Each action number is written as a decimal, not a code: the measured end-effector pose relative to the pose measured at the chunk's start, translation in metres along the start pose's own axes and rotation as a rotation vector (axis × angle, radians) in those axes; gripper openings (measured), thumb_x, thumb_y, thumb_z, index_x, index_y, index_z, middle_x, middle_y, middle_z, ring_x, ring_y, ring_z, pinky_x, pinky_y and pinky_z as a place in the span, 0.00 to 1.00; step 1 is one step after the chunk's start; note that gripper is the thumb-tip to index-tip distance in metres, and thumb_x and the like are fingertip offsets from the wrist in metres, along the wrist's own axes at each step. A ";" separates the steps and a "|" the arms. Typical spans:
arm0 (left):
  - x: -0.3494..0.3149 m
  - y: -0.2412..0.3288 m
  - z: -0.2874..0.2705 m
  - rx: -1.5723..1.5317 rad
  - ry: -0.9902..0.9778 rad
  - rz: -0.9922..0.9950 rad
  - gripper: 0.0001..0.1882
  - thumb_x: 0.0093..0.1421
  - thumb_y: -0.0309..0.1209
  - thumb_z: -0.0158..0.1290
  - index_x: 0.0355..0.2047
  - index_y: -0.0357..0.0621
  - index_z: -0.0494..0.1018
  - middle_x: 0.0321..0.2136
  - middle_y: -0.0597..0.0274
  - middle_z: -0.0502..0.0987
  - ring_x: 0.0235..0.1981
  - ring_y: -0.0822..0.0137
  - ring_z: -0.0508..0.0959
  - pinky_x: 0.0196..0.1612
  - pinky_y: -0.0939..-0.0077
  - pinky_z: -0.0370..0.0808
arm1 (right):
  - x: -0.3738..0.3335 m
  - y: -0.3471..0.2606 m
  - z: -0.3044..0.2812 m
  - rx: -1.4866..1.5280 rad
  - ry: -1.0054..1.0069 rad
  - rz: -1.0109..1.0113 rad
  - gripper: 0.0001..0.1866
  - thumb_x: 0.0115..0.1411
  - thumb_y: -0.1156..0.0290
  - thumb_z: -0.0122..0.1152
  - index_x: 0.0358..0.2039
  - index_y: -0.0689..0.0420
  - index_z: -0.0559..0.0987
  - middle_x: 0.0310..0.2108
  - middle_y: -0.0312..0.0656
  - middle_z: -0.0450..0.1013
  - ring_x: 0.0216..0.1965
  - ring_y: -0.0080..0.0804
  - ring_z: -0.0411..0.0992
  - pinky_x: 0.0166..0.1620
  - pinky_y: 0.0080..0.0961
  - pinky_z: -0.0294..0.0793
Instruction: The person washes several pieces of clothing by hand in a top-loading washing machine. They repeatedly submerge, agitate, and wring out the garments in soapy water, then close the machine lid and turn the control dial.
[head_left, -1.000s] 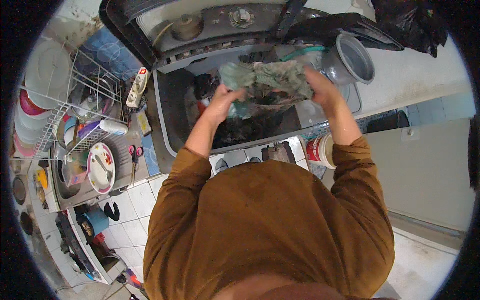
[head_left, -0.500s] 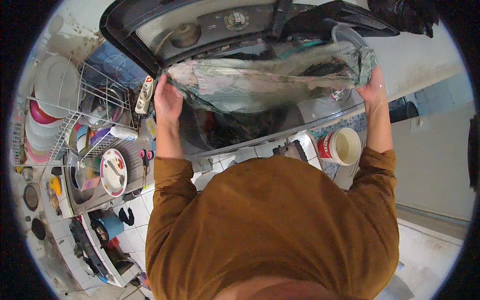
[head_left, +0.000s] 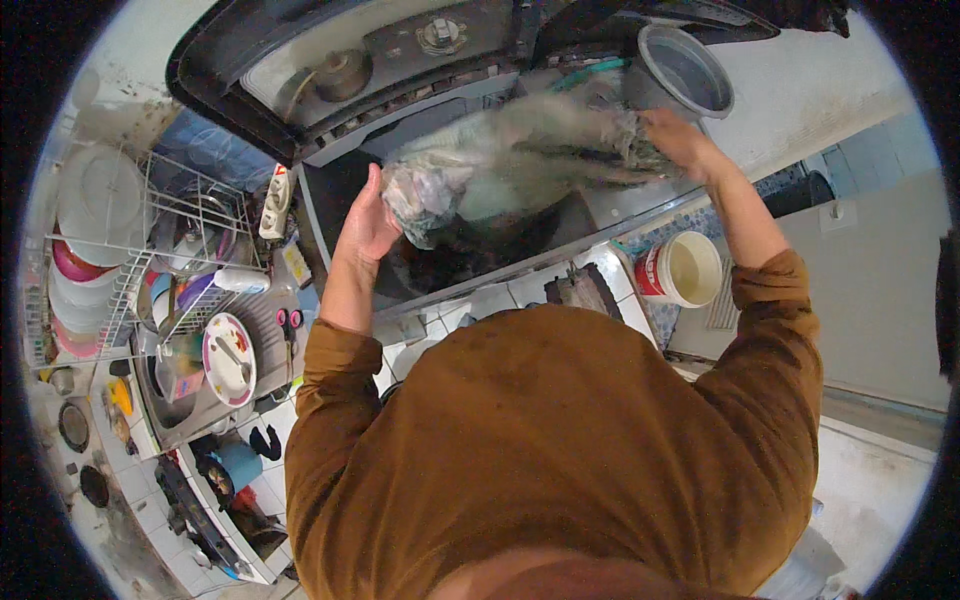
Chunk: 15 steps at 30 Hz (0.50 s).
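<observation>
Item: one wet-looking, grey-green cloth (head_left: 520, 150), upper middle of the frame, spanning my two hands above the dark washer tub (head_left: 520, 270).

Left hand (head_left: 370, 230), left of centre: thumb up and clear, palm beside the bunched end; whether my fingers close behind it I cannot tell.

Right hand (head_left: 685, 145), upper right: fingers curled over the other end, gripping it, somewhat blurred.

Adjacent: grey basin (head_left: 690, 75), upper right.

Handling, in my judgement: pinch both ends firmly, hold the span over the tub for drips, and give the basin room.
</observation>
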<state>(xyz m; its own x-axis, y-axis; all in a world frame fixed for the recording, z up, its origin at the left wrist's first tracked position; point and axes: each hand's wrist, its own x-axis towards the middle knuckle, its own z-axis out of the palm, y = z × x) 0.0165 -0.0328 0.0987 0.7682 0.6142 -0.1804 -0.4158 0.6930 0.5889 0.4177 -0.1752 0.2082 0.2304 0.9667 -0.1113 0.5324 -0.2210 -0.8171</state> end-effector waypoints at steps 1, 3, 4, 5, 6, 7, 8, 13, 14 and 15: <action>0.006 0.001 0.001 0.106 0.057 0.024 0.28 0.59 0.48 0.45 0.51 0.40 0.63 0.48 0.58 0.70 0.51 0.62 0.69 0.52 0.65 0.64 | 0.005 0.019 -0.001 -0.079 0.079 0.056 0.15 0.58 0.63 0.47 0.39 0.59 0.74 0.35 0.41 0.73 0.39 0.31 0.70 0.44 0.26 0.69; 0.012 0.011 -0.020 0.294 0.083 0.078 0.24 0.59 0.45 0.47 0.49 0.39 0.66 0.47 0.59 0.71 0.50 0.62 0.69 0.54 0.67 0.62 | 0.022 0.076 -0.037 0.344 0.321 0.146 0.14 0.57 0.64 0.48 0.37 0.58 0.75 0.32 0.40 0.73 0.35 0.29 0.70 0.41 0.24 0.70; 0.007 0.021 -0.012 0.371 0.039 0.057 0.24 0.59 0.43 0.48 0.49 0.39 0.66 0.47 0.60 0.71 0.49 0.63 0.70 0.53 0.68 0.63 | 0.022 0.088 -0.052 0.532 0.377 0.158 0.14 0.56 0.64 0.49 0.37 0.58 0.75 0.32 0.39 0.73 0.34 0.28 0.70 0.40 0.23 0.70; -0.004 0.035 -0.008 0.455 0.096 -0.001 0.23 0.58 0.41 0.50 0.49 0.39 0.66 0.47 0.60 0.71 0.48 0.63 0.70 0.53 0.68 0.64 | 0.019 0.067 -0.064 0.676 0.268 0.113 0.15 0.55 0.64 0.51 0.39 0.59 0.75 0.33 0.40 0.73 0.35 0.28 0.70 0.40 0.23 0.70; -0.004 0.044 -0.005 0.528 0.111 -0.078 0.23 0.57 0.39 0.51 0.49 0.39 0.66 0.46 0.60 0.71 0.48 0.63 0.70 0.53 0.68 0.64 | 0.005 0.060 -0.075 0.708 0.255 0.107 0.15 0.54 0.64 0.51 0.39 0.59 0.75 0.34 0.40 0.73 0.35 0.28 0.71 0.39 0.23 0.70; -0.005 0.051 -0.002 0.562 0.209 -0.043 0.23 0.56 0.37 0.52 0.49 0.40 0.65 0.46 0.60 0.71 0.48 0.63 0.70 0.53 0.68 0.64 | -0.004 0.057 -0.082 0.750 0.227 0.101 0.16 0.54 0.64 0.52 0.39 0.60 0.75 0.34 0.40 0.73 0.35 0.28 0.71 0.38 0.23 0.70; -0.005 0.055 0.000 0.595 0.308 -0.007 0.23 0.55 0.36 0.53 0.49 0.40 0.65 0.46 0.60 0.71 0.48 0.63 0.70 0.52 0.68 0.65 | -0.008 0.064 -0.086 0.700 0.257 0.123 0.16 0.54 0.64 0.52 0.39 0.60 0.75 0.34 0.40 0.73 0.34 0.27 0.71 0.38 0.23 0.70; -0.021 0.076 -0.042 0.414 0.398 0.262 0.22 0.54 0.30 0.53 0.49 0.43 0.63 0.46 0.60 0.70 0.49 0.62 0.69 0.53 0.65 0.63 | -0.027 0.044 -0.065 0.566 0.431 0.141 0.14 0.56 0.68 0.49 0.39 0.63 0.74 0.34 0.42 0.73 0.35 0.29 0.72 0.39 0.24 0.71; -0.023 0.075 -0.043 0.379 0.372 0.347 0.21 0.55 0.30 0.52 0.49 0.43 0.64 0.46 0.60 0.70 0.49 0.62 0.68 0.54 0.65 0.62 | -0.028 0.044 -0.061 0.538 0.450 0.122 0.15 0.56 0.69 0.49 0.40 0.64 0.74 0.34 0.43 0.73 0.36 0.29 0.72 0.40 0.24 0.71; -0.024 0.075 -0.041 0.343 0.344 0.434 0.20 0.55 0.30 0.52 0.48 0.43 0.64 0.47 0.59 0.70 0.49 0.62 0.68 0.54 0.64 0.61 | -0.029 0.041 -0.057 0.509 0.470 0.100 0.15 0.57 0.69 0.48 0.41 0.65 0.74 0.35 0.44 0.73 0.36 0.29 0.72 0.40 0.25 0.71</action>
<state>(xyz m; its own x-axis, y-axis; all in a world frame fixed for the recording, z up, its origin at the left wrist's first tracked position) -0.0530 0.0199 0.1153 0.3419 0.9365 -0.0775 -0.4303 0.2294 0.8731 0.4791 -0.2198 0.2102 0.6471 0.7615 -0.0371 0.0690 -0.1069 -0.9919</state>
